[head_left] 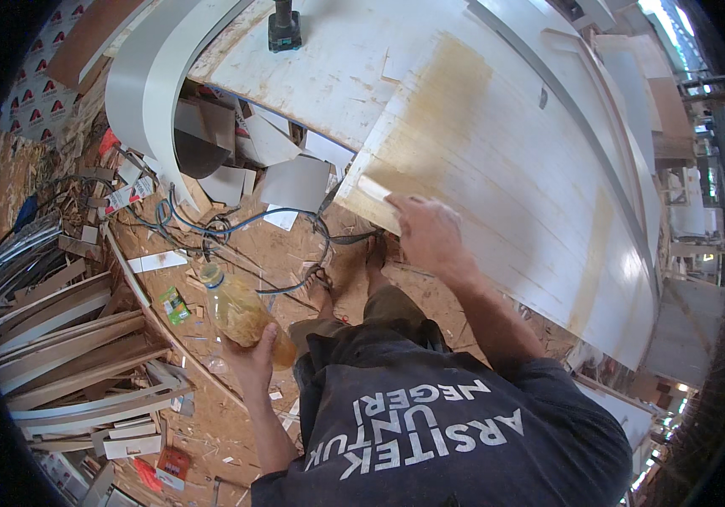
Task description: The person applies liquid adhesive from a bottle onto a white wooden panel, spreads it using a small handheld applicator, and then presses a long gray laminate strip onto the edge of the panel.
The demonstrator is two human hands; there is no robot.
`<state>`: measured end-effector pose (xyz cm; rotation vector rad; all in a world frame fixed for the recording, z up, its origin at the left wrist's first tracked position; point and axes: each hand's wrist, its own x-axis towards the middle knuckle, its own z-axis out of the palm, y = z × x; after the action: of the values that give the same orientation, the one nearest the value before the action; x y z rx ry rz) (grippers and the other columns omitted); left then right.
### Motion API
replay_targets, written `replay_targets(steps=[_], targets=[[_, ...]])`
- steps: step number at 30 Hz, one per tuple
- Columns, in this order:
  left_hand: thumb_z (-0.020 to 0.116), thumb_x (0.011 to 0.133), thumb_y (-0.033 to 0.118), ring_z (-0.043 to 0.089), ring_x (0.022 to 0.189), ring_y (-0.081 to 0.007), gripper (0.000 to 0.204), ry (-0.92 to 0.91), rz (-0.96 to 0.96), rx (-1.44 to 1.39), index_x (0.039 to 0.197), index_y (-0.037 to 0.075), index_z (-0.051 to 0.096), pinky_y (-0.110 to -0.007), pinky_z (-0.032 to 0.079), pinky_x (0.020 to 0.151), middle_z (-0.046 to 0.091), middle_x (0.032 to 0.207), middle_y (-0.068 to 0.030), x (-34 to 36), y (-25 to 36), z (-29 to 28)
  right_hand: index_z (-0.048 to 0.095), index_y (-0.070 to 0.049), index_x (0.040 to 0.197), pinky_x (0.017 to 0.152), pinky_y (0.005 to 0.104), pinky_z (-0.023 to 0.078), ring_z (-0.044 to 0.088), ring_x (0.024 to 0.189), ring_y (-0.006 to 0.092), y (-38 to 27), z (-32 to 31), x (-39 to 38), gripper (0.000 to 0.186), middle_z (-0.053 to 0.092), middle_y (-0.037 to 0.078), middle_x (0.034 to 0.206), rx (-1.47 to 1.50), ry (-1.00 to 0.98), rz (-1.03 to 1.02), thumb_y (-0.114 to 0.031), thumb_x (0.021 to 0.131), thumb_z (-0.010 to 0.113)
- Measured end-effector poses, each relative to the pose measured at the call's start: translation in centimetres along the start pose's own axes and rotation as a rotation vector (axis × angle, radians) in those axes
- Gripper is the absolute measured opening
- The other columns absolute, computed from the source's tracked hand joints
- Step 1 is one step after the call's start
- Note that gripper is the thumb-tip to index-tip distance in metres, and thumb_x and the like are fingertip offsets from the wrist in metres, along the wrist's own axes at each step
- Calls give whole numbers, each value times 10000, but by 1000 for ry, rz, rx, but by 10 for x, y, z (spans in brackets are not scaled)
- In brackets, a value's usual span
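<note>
My left hand (251,357) is wrapped round the lower part of a clear plastic bottle (237,306). Yellowish-brown stuff fills much of it, and a blue ring circles its neck. In my right hand (428,230), the fingers pinch a small flat pale spreader (372,188) against the near left corner of a large white board (540,211). A wide yellowish glue smear (451,93) runs across the board from its far edge toward that corner. Fainter yellowish streaks show nearer its right side.
A cordless tool (285,32) stands on the white worktop at the back. Curved laminate sheets (147,93) rise at the left. A blue hose (252,221) and dark cables loop over the littered floor by my feet. Stacked wood strips (84,338) lie at the left.
</note>
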<state>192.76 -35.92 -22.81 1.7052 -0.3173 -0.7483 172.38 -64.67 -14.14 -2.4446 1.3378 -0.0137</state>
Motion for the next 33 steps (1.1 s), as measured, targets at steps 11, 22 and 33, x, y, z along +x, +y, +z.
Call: replay_targets(steps=[11,22,33], targets=[[815,788,-14,629,1092,-230,745,12,88,-4,1416,-9,416,-352,537,939,593,1268,-136,5,13,36,652,-71,1268,848,465,518,700,936,293,47,-38,2,383,723,214,1013,339,-49,116,-308,968,624],[838,760,7,605,1155,-241,811,240,-4,74,1433,-10,387,-365,528,965,566,1308,-155,-19,19,105,672,-159,1250,949,503,500,661,1086,364,222,-115,256,350,702,165,1148,-118,352,73,-158,943,505],[875,746,49,648,1094,-237,703,68,-143,-92,1322,-17,477,-377,547,940,630,1221,-143,-5,38,193,654,-217,1292,942,520,497,647,1125,376,248,-114,293,432,696,160,1172,-190,286,38,-89,905,510]])
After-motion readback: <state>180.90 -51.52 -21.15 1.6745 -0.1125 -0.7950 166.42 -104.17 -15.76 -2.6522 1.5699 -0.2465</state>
